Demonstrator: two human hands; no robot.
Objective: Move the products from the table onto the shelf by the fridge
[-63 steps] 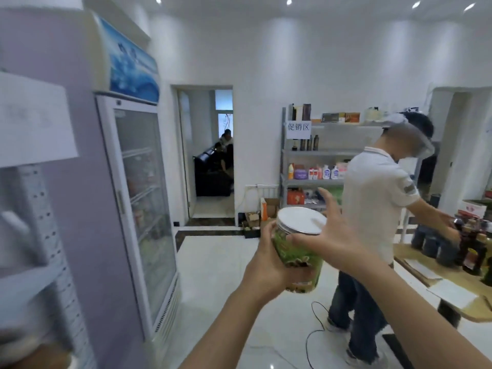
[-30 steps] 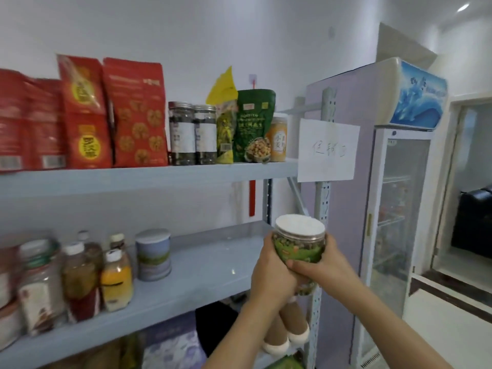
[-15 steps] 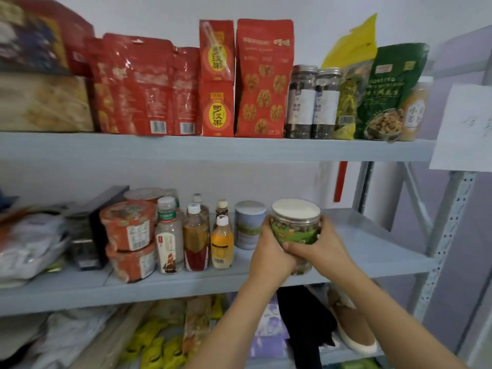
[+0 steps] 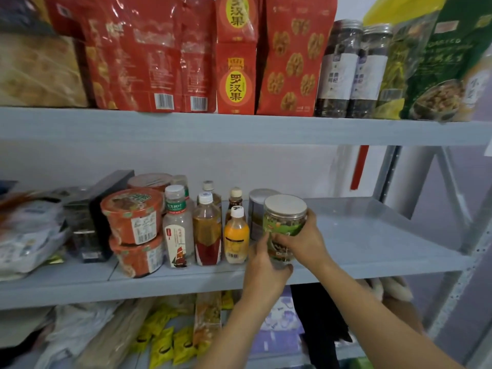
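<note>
I hold a clear plastic jar [image 4: 285,222] with a white lid and a green label, upright, at the front of the grey middle shelf [image 4: 372,235]. My left hand [image 4: 262,265] grips its lower left side and base. My right hand [image 4: 306,242] wraps the jar's right side. The jar is just in front of a round tin [image 4: 256,209] and right of a small orange bottle [image 4: 236,235]. Whether the jar's base touches the shelf is hidden by my hands.
Left of the jar stand several bottles [image 4: 206,227] and stacked red noodle bowls [image 4: 133,217]. The top shelf [image 4: 239,129] holds red pouches, dark jars and green bags. The middle shelf's right half is bare. Metal uprights [image 4: 476,235] stand at right.
I turned from the room to the shelf by the fridge, carrying the jar in both hands. The jar has moved forward and down to the middle shelf beside the bottles.
</note>
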